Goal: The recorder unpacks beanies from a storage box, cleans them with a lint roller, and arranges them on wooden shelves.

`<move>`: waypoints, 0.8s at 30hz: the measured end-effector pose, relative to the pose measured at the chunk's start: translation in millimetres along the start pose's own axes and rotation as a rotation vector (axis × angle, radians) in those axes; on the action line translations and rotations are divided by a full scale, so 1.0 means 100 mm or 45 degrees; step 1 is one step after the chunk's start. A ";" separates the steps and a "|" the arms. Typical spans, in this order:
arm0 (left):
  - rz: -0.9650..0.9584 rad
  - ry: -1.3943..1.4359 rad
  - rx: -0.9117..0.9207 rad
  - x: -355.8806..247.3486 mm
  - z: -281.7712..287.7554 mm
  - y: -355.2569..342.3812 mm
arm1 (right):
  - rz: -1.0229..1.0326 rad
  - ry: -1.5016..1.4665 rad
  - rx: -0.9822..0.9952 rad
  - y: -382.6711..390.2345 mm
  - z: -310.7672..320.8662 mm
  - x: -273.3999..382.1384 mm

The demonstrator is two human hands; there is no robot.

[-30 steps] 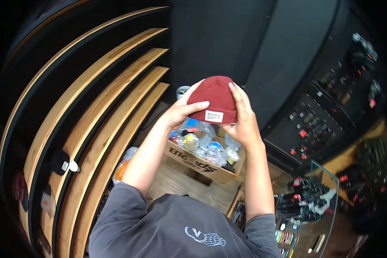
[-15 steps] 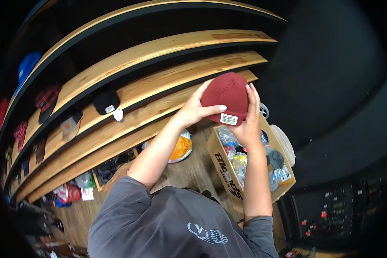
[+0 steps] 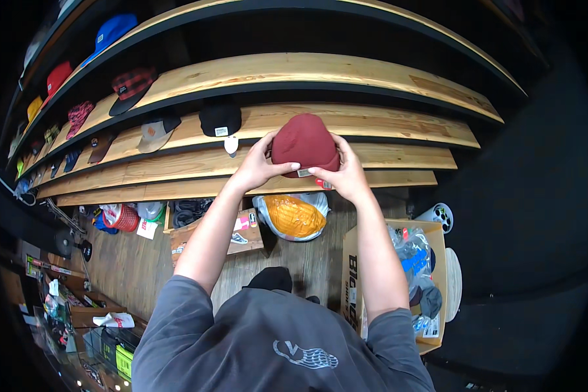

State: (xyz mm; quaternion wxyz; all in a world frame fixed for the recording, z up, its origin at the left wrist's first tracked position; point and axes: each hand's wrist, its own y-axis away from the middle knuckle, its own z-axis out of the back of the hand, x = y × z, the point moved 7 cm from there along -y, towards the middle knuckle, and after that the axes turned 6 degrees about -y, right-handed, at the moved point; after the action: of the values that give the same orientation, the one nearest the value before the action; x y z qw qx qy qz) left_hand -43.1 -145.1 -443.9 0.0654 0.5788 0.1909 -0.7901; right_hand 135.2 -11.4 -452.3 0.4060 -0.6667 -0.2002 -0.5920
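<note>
A maroon knit beanie (image 3: 305, 142) with a small pale label on its folded brim is held out in front of the wooden shelves. My left hand (image 3: 258, 166) grips its left side, thumb along the brim. On the other side my right hand (image 3: 346, 170) holds it, with the thumb beside the label. A small red tag (image 3: 323, 183) shows just under the brim. To the left of the beanie, a black cap (image 3: 220, 121) with a white label sits on a shelf, and a white oval tag (image 3: 231, 145) hangs at the shelf edge below it.
Tiered wooden shelves (image 3: 405, 124) span the wall, with several caps on the left, among them a plaid cap (image 3: 132, 88) and a blue cap (image 3: 114, 31). Below stand a bag with an orange bundle (image 3: 295, 217), a wooden box (image 3: 225, 236) and a cardboard box (image 3: 351, 261) of wrapped items.
My view has turned left toward the shelves. The beanie has moved from above the cardboard box to in front of the shelves, and my right thumb now lies on its brim.
</note>
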 end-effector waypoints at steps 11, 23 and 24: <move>-0.143 -0.500 -0.228 0.68 0.73 -1.09 | 0.140 0.453 -0.133 -1.34 -0.11 -0.72; -0.025 -0.531 -0.217 1.53 0.87 -1.45 | 0.031 0.727 -0.261 -1.70 -0.01 -1.07; -0.069 -0.555 -0.239 1.49 0.83 -1.45 | 0.026 0.732 -0.289 -1.68 0.03 -1.07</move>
State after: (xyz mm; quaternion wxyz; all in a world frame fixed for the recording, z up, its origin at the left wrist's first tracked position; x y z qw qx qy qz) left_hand -212.0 -25.9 -530.0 0.1375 0.3807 0.2604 -0.8766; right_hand -11.5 113.1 -503.3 0.3748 -0.5152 -0.0030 -0.7708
